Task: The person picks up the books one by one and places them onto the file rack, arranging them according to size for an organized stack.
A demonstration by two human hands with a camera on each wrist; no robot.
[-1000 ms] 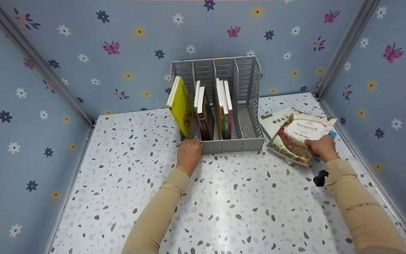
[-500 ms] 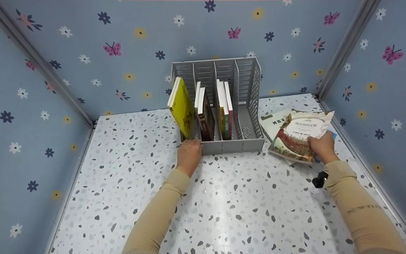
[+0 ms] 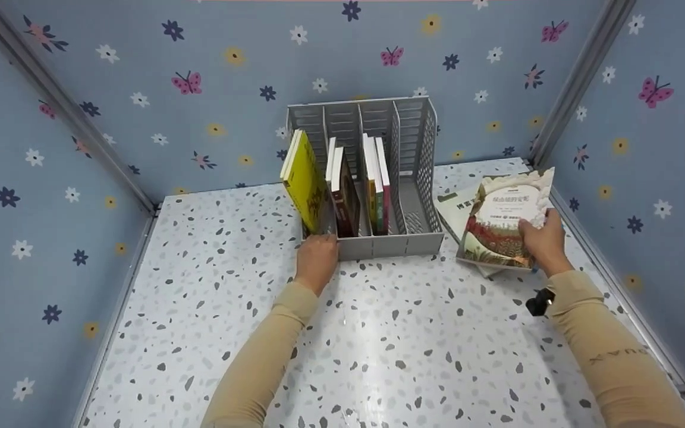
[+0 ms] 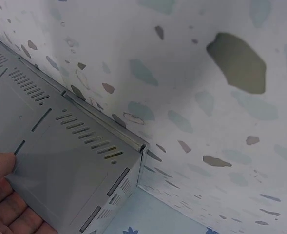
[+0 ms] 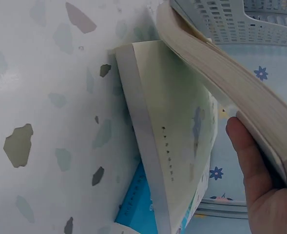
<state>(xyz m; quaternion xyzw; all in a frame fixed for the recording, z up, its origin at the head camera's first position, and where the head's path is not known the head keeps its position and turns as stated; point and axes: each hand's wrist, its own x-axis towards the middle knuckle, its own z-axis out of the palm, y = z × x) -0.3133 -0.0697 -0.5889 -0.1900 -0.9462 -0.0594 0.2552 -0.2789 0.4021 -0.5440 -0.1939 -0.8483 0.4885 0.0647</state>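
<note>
A grey four-slot desk file organizer stands against the back wall. My left hand grips its front edge at the left corner; the left wrist view shows the thumb and fingers at the grey wall. On the right, my right hand holds a paperback book with a garden picture on its cover. In the right wrist view the book's page edges stand raised and bent over a pale green book. A blue book lies lowest there.
In the organizer, a yellow book leans in the leftmost slot. Dark brown book and white-edged books fill the middle slots. The rightmost slot shows bare grey plastic. Patterned walls enclose the speckled table.
My right hand has lifted and tilted the garden-cover book a little, turning it more upright and slightly leftward over the pale green book. The left hand keeps its place on the organizer.
</note>
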